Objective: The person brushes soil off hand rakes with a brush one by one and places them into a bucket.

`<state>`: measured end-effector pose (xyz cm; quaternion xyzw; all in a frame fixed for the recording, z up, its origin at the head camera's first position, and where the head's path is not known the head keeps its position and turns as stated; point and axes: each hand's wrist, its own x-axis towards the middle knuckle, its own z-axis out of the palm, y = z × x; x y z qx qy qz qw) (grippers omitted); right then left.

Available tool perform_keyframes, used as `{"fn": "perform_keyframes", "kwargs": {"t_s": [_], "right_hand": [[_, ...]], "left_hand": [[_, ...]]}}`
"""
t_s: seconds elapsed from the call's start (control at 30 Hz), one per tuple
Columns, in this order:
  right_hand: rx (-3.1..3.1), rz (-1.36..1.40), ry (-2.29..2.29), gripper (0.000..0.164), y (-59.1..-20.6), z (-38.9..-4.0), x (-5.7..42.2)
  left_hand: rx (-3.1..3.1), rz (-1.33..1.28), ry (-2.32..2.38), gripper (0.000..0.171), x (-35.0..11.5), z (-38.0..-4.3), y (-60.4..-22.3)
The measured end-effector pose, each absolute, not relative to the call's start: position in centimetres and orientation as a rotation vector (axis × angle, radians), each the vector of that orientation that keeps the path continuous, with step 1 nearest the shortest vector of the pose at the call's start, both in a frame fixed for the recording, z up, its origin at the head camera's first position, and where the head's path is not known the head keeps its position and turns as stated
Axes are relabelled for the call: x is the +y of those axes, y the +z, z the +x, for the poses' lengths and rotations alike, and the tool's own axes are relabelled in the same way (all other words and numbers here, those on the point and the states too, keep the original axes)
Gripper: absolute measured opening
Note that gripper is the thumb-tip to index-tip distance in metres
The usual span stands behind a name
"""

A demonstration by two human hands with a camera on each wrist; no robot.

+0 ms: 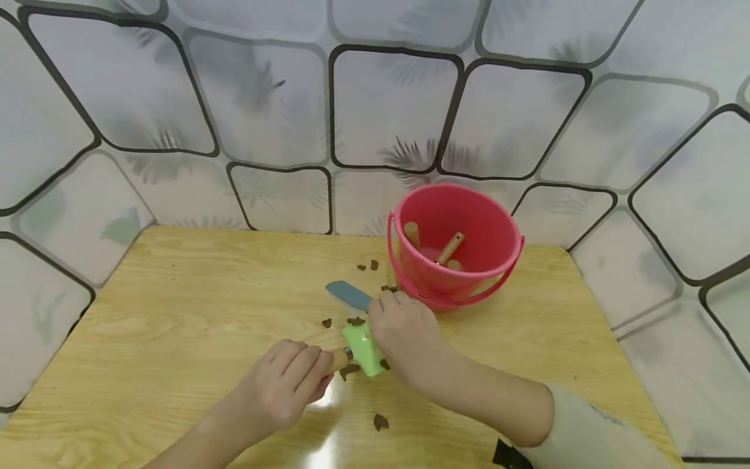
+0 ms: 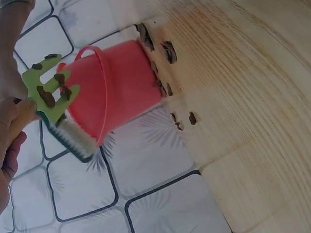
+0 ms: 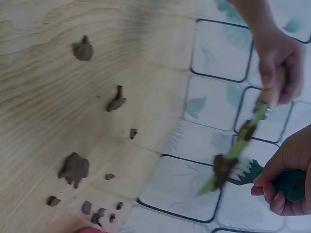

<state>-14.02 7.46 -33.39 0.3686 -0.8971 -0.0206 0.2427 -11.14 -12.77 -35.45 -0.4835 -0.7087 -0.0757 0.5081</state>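
My left hand (image 1: 287, 384) grips the wooden handle of a small green garden fork (image 1: 363, 348). Brown clumps cling to the fork's prongs in the left wrist view. Close by, my right hand (image 1: 407, 332) holds a dark green brush (image 2: 73, 138) by its handle, seen in the right wrist view. White bristles lie against or right beside the fork; which of these I cannot tell. In the head view the right hand covers part of the brush, and a blue-grey end (image 1: 349, 295) sticks out beyond it. Brown clumps (image 1: 381, 422) are scattered on the table around both hands.
A pink bucket (image 1: 433, 280) stands at the table's back right, behind my right hand, with several wooden-handled tools (image 1: 450, 247) inside. The wooden table (image 1: 193, 312) meets a patterned wall (image 1: 281, 202) at the back. Small brown bits (image 1: 374, 265) lie near the bucket's base.
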Motion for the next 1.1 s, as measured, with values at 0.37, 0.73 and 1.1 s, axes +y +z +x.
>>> {"fn": "perform_keyframes", "kwargs": {"t_s": [0.37, 0.73, 1.1], "right_hand": [[-2.388, 1.085, 0.138, 0.008, -31.3, -10.7, 11.4], [-2.278, 1.129, 0.176, 0.051, -32.1, -9.6, 13.2], [-2.211, 1.204, 0.115, 0.048, -34.4, -10.7, 11.0]], "left_hand": [[-1.809, -1.098, -0.199, 0.029, -13.9, -11.3, -36.5], [-1.853, -1.049, -0.18, 0.031, -15.1, -11.7, -37.0], [-1.835, -1.085, -0.187, 0.029, -14.2, -11.3, -37.1]]}}
